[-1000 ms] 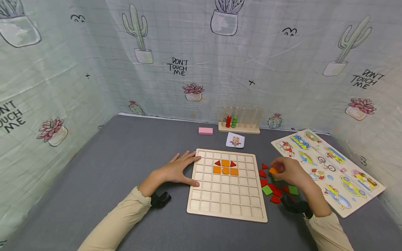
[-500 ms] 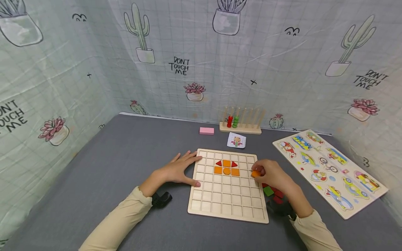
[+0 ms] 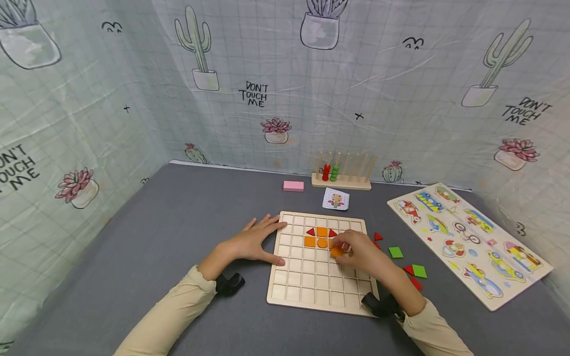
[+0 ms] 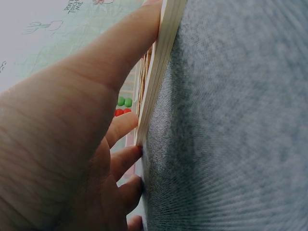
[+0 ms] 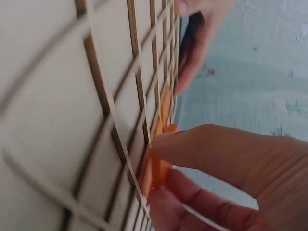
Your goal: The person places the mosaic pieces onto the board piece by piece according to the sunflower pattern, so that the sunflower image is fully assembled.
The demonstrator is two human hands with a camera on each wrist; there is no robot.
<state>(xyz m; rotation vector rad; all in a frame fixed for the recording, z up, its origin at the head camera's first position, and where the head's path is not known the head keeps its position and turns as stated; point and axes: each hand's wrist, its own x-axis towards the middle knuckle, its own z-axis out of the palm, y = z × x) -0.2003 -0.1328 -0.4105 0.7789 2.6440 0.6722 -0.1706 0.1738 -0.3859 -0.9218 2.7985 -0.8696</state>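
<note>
A wooden grid board lies on the grey table. My left hand rests at its left edge, fingers spread, with thumb and a fingertip touching the rim. Over the middle of the grid, my right hand pinches an orange tile between thumb and fingers. In the right wrist view that orange tile is close to the grid; contact cannot be told. Set in the cells are an orange square, an orange circle, another orange square and red triangles. The right fingers partly cover one more orange square.
Right of the board lie loose green squares and red pieces. A picture puzzle board lies farther right. Behind the grid are a small pattern card, a pink block and a peg rack with red and green beads.
My right hand has carried the orange tile leftward from the loose pieces to over the grid's middle. More loose pieces are uncovered. The left hand has stayed at the board's edge.
</note>
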